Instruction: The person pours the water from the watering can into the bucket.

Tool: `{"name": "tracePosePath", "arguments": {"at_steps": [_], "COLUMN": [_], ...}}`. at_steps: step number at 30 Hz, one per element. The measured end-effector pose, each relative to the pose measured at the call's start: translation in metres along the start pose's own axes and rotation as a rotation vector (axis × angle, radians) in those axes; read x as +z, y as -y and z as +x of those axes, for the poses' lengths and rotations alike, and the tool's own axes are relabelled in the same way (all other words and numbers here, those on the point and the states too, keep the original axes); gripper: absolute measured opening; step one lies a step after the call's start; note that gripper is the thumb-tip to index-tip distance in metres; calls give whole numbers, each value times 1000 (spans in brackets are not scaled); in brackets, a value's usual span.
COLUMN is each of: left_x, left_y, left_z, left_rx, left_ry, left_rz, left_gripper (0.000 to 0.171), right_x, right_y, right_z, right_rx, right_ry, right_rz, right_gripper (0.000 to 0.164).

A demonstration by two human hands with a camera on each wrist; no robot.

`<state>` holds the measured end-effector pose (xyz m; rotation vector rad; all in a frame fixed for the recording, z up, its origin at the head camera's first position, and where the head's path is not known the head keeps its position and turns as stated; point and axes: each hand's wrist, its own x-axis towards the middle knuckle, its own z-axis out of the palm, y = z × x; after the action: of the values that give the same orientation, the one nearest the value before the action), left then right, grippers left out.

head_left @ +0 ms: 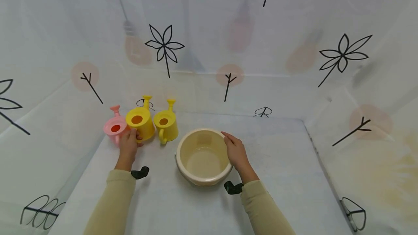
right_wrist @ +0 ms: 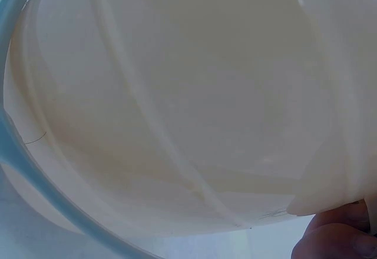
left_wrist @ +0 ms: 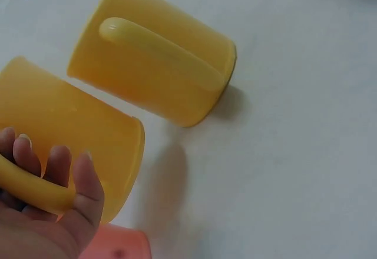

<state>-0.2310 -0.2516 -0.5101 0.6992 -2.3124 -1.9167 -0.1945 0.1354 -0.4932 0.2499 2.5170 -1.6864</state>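
Note:
My left hand grips the handle of a large yellow watering can, the middle one of three. In the left wrist view, the fingers curl through that handle, and a shadow falls beside the can. A pink watering can is just to its left, partly covered by the hand. On its right, a smaller yellow watering can stands with its handle toward me. My right hand holds the right rim of a round cream bucket. Close up, a blue bail handle curves along the bucket's side.
A white cloth with printed plants covers the table and the walls around it. Behind the cans rises the back wall. The table's right edge meets a side wall.

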Motion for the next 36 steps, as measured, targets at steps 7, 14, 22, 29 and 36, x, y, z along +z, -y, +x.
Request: {"name": "tracePosePath", "arguments": {"at_steps": [7, 14, 22, 29, 36], "left_x": [10, 17, 20, 17, 15], "left_y": [8, 14, 18, 21, 21], "left_z": [8, 13, 15, 17, 21], "left_rx": [-64, -100, -130, -136, -104], "left_ry": [-11, -22, -11, 16, 57], "left_rz": [-5, -32, -41, -20, 105], "left_gripper": [49, 48, 51, 58, 59], "right_x": [0, 0, 0, 2, 1], "right_y": [2, 1, 1, 2, 2], "right_z": [-1, -1, -2, -3, -3], "right_rx": [5, -2, -10, -3, 3], "right_ry": [0, 6, -6, 0, -18], "right_rz": [4, 6, 11, 3, -9], "right_gripper": [36, 37, 36, 38, 36]}}
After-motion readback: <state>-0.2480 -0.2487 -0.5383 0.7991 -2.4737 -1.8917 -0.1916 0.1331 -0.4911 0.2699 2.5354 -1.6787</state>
